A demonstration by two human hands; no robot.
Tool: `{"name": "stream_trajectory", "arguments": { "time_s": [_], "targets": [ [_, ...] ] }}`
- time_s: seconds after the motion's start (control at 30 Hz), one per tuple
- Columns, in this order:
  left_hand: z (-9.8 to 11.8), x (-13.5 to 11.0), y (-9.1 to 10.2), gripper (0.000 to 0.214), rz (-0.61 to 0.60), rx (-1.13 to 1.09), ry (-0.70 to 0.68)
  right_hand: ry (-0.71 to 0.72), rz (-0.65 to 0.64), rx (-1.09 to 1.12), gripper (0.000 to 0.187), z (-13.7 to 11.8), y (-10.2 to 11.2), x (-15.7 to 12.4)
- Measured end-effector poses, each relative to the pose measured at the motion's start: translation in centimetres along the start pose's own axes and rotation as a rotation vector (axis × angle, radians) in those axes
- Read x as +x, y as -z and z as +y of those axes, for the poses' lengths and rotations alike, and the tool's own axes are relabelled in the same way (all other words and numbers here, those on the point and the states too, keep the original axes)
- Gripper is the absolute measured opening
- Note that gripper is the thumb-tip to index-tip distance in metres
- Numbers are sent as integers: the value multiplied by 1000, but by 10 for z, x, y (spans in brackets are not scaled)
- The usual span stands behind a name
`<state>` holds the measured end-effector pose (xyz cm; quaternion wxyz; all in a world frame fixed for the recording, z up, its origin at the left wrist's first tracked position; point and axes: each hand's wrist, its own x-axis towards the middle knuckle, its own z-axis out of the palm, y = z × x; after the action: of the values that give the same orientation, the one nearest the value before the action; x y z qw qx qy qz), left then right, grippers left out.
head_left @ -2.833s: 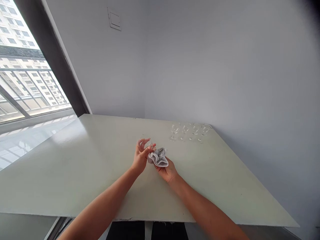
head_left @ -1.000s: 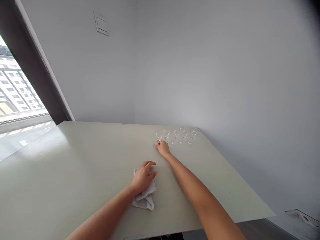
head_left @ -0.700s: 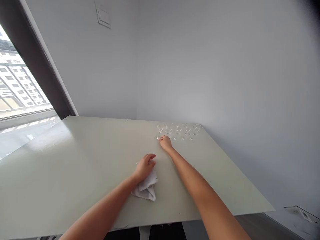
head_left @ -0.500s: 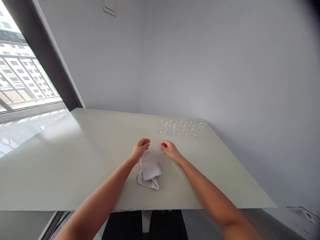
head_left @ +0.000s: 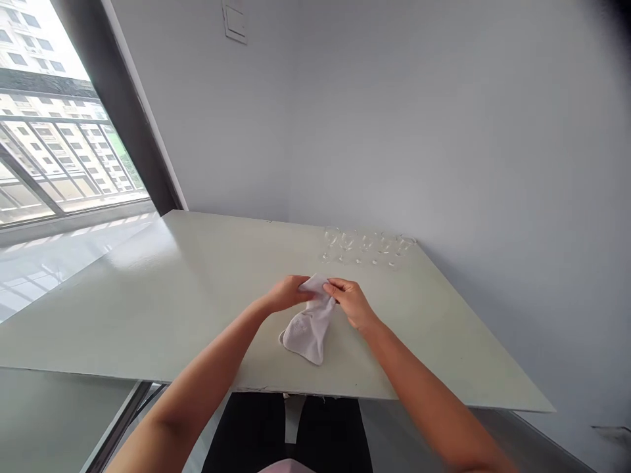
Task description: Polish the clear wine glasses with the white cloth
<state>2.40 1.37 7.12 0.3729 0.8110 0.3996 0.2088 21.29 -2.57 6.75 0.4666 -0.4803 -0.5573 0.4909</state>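
A white cloth (head_left: pixel 309 332) hangs gathered between my two hands, its lower end resting on the table near the front edge. My left hand (head_left: pixel 290 293) grips its upper left part, with the thumb in front and the fingers behind. At the upper right of the cloth, my right hand (head_left: pixel 348 297) pinches it between thumb and fingers. Beyond my hands, several clear stemmed glasses (head_left: pixel 347 244) stand upright in a row towards the back right of the table. Neither hand touches them.
The pale table (head_left: pixel 211 282) reaches to the grey wall (head_left: pixel 419 131) behind and on the right. A window (head_left: pixel 59 131) with a railing outside is at the left. The table's front edge (head_left: pixel 384 398) runs just above my legs.
Both hands, empty and apart above the table before, have closed on the cloth. Its upper end is now lifted and bunched between them. The view has shifted slightly.
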Motion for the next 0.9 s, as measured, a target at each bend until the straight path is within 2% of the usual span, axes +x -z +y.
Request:
{"name": "stream_trajectory", "arguments": {
  "time_s": [0.07, 0.13, 0.2, 0.27, 0.33, 0.4, 0.43, 0.47, 0.6, 0.73, 0.8, 0.9],
  "targets": [
    [11, 9, 8, 19, 190, 94, -26, 94, 61, 40, 24, -16, 6, 9],
    [27, 16, 23, 19, 358, 155, -116, 252, 115, 25, 21, -31, 10, 15],
    [43, 14, 43, 22, 418, 245, -211, 393, 126, -45, 18, -44, 11, 15],
    [54, 2, 60, 20, 321, 366, -238, 460, 88, -154, 17, -49, 12, 9],
    [56, -17, 70, 26, 95, 412, -206, 442, -24, -280, 18, -44, 13, -2],
    [49, -34, 70, 41, -117, 331, -156, 354, -141, -373, 23, -28, 16, -13],
    [43, -40, 65, 44, -158, 276, -130, 297, -164, -398, 25, -17, 18, -16],
    [37, -43, 57, 44, -145, 238, -106, 243, -154, -404, 25, -6, 21, -17],
    [11, -31, 2, 43, 114, 306, -8, 81, 53, -330, 23, 38, 30, -10],
    [-17, 0, -51, 53, 73, 476, 23, -93, 191, -287, 26, 59, 39, -3],
    [-34, 16, -62, 56, 51, 570, 2, -107, 207, -299, 26, 62, 43, -4],
    [-60, 43, -56, 58, 63, 660, -15, -89, 198, -352, 27, 63, 47, -6]
  ]
}}
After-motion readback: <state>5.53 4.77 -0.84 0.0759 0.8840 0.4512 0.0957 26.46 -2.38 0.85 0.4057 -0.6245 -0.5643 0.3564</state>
